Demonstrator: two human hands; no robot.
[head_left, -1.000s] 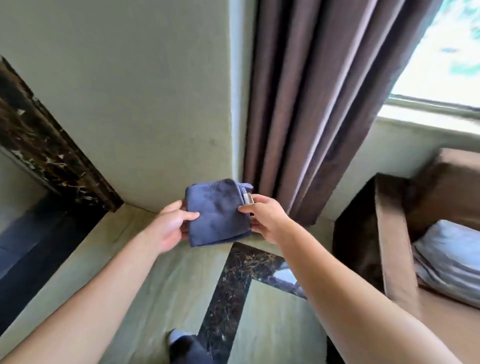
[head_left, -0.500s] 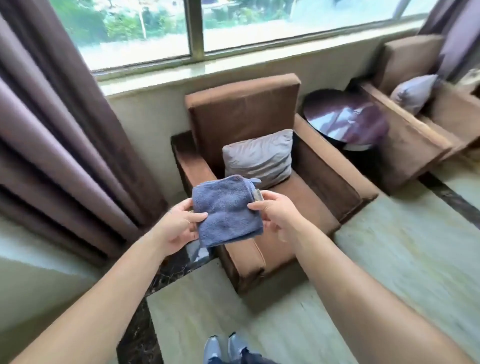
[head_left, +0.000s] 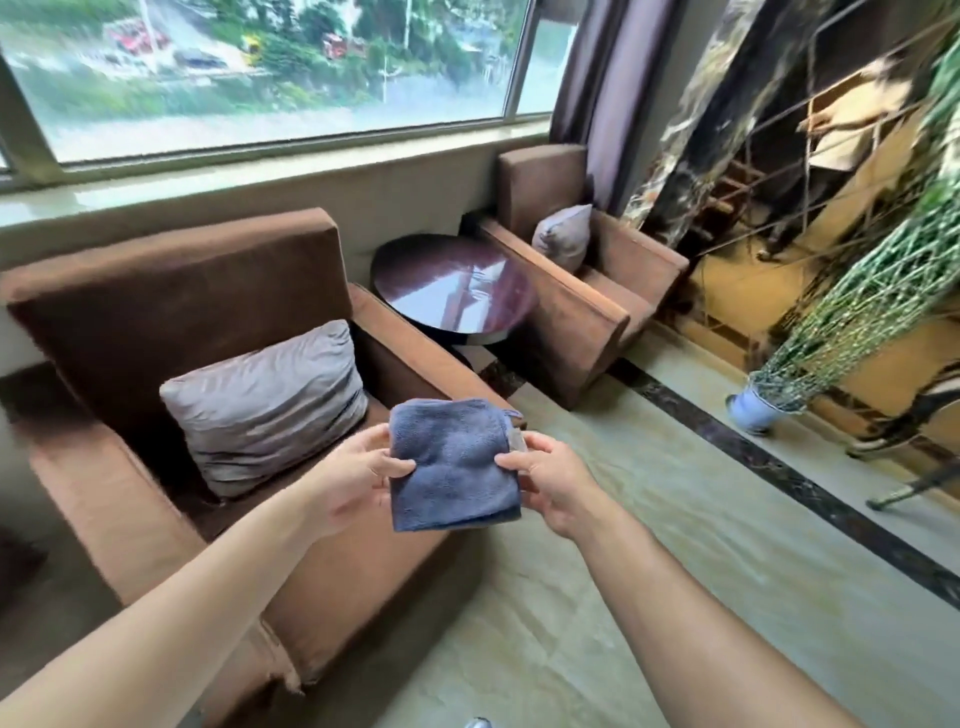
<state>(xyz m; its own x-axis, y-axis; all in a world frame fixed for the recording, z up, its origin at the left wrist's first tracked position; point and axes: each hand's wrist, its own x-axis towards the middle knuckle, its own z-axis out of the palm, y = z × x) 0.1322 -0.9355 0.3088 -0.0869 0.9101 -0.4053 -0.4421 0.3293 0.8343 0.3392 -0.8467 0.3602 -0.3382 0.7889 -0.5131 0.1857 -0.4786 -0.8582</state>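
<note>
The folded blue cloth (head_left: 454, 465) hangs between both hands — left hand (head_left: 349, 475) and right hand (head_left: 551, 480) each pinching an edge. With such light thumb-and-finger holds, it could slip and unfold — dropping toward the armchair (head_left: 156, 312) below.

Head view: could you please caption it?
Left hand and right hand pinch a folded blue cloth in front of a brown armchair.

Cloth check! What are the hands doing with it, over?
Left hand and right hand each pinch a side of the cloth. Cloth folded, held in the air. Armchair just beyond it, not touching.
</note>
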